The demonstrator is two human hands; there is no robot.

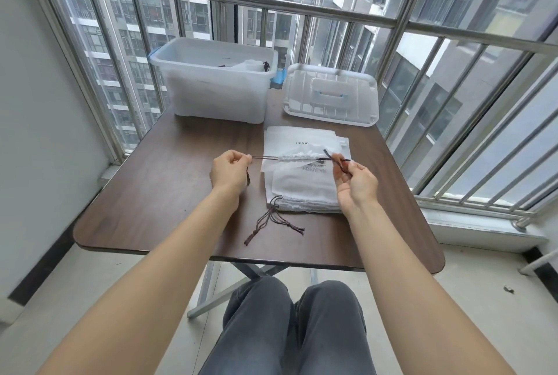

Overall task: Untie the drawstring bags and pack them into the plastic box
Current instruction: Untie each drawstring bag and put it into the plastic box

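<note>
A white drawstring bag (297,159) hangs between my hands above a stack of white bags (305,190), its mouth gathered tight. My left hand (231,170) pinches the dark cord on the bag's left side. My right hand (356,183) pinches the dark cord on its right side. The cord is stretched straight between them. The translucent plastic box (214,81) stands open at the table's far left, with at least one bag and dark cords inside.
The box's lid (330,93) lies upside down at the far right of the brown table (169,190). Loose dark cords (273,222) trail from the stack toward me. A metal window railing runs behind and to the right. My knees are under the table's near edge.
</note>
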